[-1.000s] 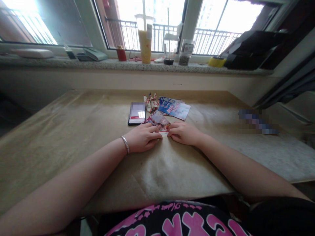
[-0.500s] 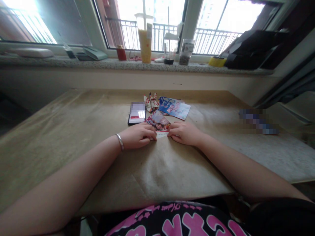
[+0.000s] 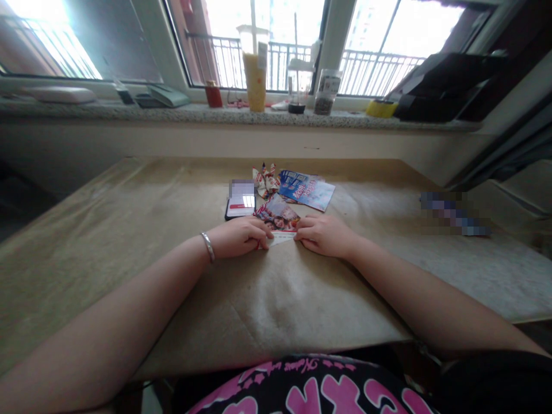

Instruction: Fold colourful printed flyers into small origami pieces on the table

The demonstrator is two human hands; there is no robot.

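A colourful printed sheet of paper [image 3: 282,211] lies on the table between my hands, its far end tapering to a point. Along its near edge runs a red line with a white strip below. My left hand [image 3: 240,236] has its fingers curled down on the near left corner. At the near right corner, the bent fingers of my right hand [image 3: 324,236] press the paper. A phone [image 3: 240,207] with a lit screen is just beyond my left hand. Folded paper pieces [image 3: 266,179] stand behind the sheet, beside a fanned stack of blue leaflets [image 3: 308,191].
A tan cover lies over the table [image 3: 172,190]. Something blurred out [image 3: 452,214] lies at the far right. The windowsill [image 3: 194,114] holds a tall yellow drink cup [image 3: 256,80], a clear cup with a straw [image 3: 297,86], a jar [image 3: 326,92] and a black bag [image 3: 440,86].
The fingers of my left hand have shifted slightly left along the paper's near edge, baring more of the white strip. My right hand stays nearly in place.
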